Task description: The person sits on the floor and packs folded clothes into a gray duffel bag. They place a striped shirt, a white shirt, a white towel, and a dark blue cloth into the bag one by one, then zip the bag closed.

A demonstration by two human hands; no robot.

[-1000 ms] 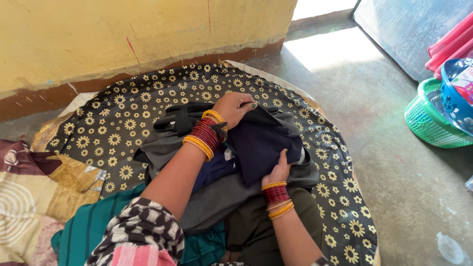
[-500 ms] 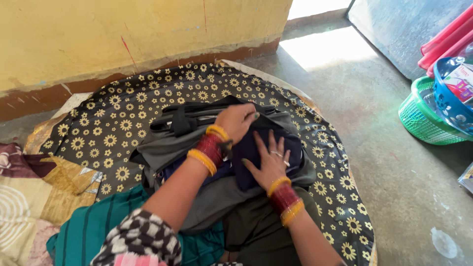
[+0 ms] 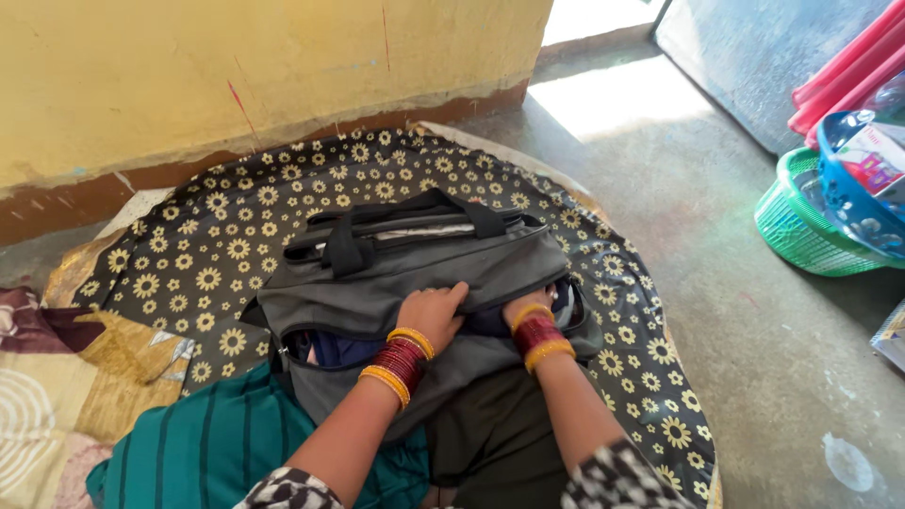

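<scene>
Fingers of my left hand (image 3: 432,311) and right hand (image 3: 524,307) are pressing dark navy folded cloth (image 3: 344,350) into the grey fabric duffel bag (image 3: 405,273); keeping palms flat, corners tucked.

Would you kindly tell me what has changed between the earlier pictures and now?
The dark blue garment has gone down into the grey bag, with only a little showing at the opening. The left hand came off it and now lies at the opening; the right hand has slid inside, past the fingers. The flowered mat and green basket are unchanged.
</scene>
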